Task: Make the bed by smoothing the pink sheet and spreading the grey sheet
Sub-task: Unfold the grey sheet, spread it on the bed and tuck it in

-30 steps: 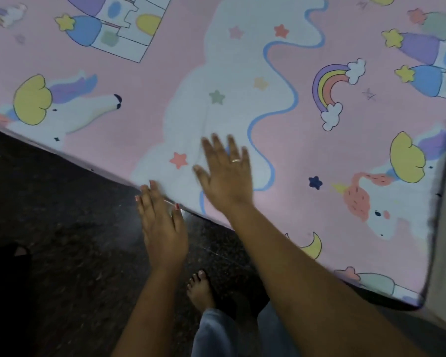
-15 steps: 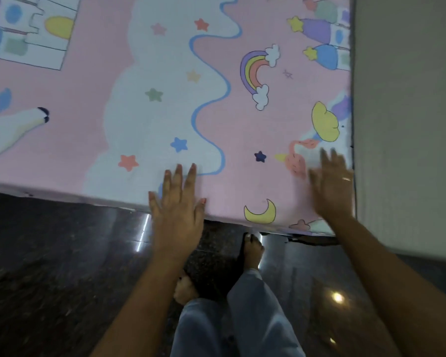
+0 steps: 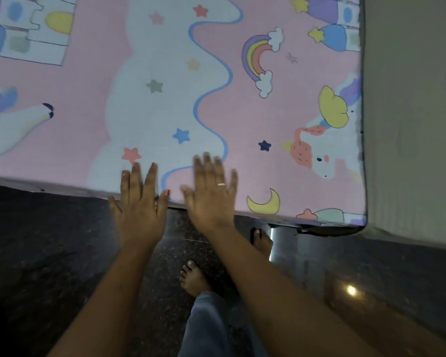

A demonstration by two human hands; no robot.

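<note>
Pink sheet (image 3: 242, 119) stretches away from you, its near edge running left to right under your fingers. Both hands lie flat, fingers straight and spread: your left hand (image 3: 139, 212) half off the edge, your right hand (image 3: 211, 197) further on and nearer the corner by the wall (image 3: 410, 124). The cloth looks thin, printed and smooth. No grey sheet shows.

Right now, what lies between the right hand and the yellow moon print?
Only bare pink sheet, in the head view; nothing rests between the right hand and the moon print.
</note>
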